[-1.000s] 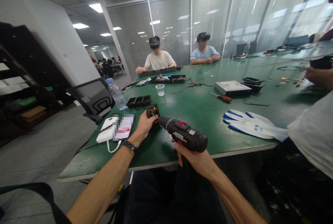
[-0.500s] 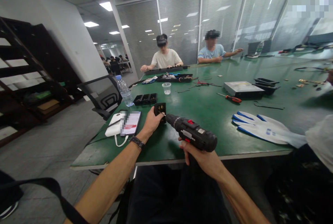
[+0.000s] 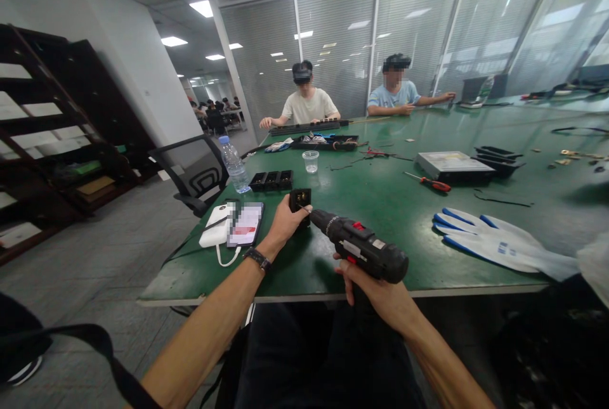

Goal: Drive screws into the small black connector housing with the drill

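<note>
My left hand (image 3: 284,222) is closed around a small black box-like part (image 3: 301,196) with brass-coloured pieces inside, holding it up on its edge at the table. In my right hand (image 3: 368,282) is a black cordless drill (image 3: 359,244) with red switches, gripped by its handle. The drill points left, its nose close to the box part and to my left thumb. Whether the bit touches the part I cannot tell. A similar black part with three compartments (image 3: 271,181) lies just beyond my left hand.
On the green table (image 3: 380,187) are a water bottle (image 3: 234,167), a plastic cup (image 3: 311,162), a phone (image 3: 245,225), a white power bank (image 3: 217,226), a screwdriver (image 3: 431,183), a silver-topped box (image 3: 454,167) and a white-blue glove (image 3: 504,241). Two people sit across.
The view has turned slightly left, so everything sits a little further right in it. Both hands keep their holds on the box part and the drill, almost unmoved relative to each other.
</note>
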Demonstrator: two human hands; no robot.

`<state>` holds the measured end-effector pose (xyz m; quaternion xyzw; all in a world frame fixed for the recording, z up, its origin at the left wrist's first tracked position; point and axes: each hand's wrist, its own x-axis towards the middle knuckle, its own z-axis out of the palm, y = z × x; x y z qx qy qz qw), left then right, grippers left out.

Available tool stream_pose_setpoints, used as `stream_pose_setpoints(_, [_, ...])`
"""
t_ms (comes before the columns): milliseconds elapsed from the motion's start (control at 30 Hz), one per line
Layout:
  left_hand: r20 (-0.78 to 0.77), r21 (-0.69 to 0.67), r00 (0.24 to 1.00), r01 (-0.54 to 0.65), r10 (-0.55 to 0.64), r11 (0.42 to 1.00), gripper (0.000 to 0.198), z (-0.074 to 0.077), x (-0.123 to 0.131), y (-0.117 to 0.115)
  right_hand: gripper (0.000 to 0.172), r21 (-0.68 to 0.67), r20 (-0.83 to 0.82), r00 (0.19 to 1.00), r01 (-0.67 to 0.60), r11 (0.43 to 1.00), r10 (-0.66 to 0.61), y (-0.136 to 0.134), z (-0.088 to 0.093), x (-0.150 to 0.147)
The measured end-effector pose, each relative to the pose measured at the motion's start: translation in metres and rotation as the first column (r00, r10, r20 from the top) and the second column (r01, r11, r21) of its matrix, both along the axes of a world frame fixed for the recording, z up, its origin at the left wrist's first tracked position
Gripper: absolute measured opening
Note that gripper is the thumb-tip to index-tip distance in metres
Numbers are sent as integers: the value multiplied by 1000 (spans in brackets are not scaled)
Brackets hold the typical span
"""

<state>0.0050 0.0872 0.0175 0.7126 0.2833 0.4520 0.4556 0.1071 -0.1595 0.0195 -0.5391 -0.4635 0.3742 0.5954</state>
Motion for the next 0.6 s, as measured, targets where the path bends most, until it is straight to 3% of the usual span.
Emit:
stream_pose_setpoints(367, [71,-89,995,69,-63,994,49,-1,0,0,39,-4,40,999,-6,1000,6,0,0,2])
stream_pose_setpoints(600, [80,-129,992,110,-100,986,51,0,0,0,27,4,62,998,8,1000,-8,1,1,-1])
